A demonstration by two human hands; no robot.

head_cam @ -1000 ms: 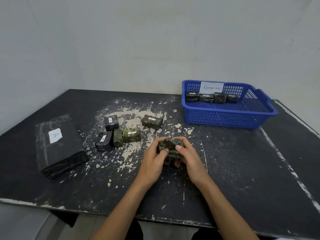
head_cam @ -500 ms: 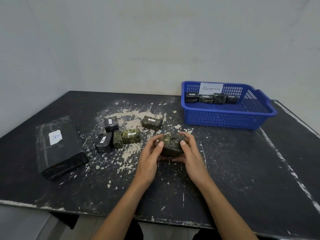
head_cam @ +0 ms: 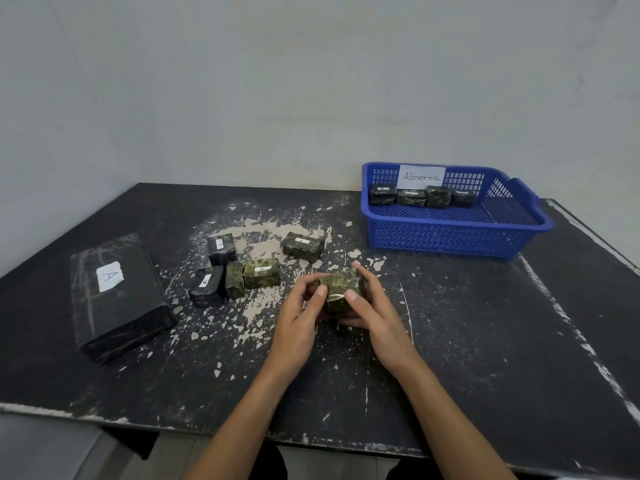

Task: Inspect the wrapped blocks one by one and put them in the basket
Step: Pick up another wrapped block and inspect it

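Observation:
I hold one green wrapped block [head_cam: 341, 292] just above the table's middle, between both hands. My left hand [head_cam: 299, 318] grips its left side with thumb on the near face. My right hand [head_cam: 372, 311] cups its right side and underside. Several more wrapped blocks lie to the left: a green one [head_cam: 261, 273], a green one farther back [head_cam: 302, 246], a narrow green one [head_cam: 234, 279] and two black ones [head_cam: 221, 249] [head_cam: 206, 285]. The blue basket [head_cam: 450, 233] labelled "Abnormal" stands at the back right with several wrapped blocks [head_cam: 420, 196] lined along its far wall.
A large black wrapped slab [head_cam: 117, 296] marked "A" lies at the left. The black table [head_cam: 485, 341] is scratched, with pale chipped patches in the middle. A grey wall rises behind. The table's near edge runs below my forearms.
The block has been turned in my hands and shifted slightly to the right; my thumbs have moved onto its near face. The other blocks and the basket have not moved.

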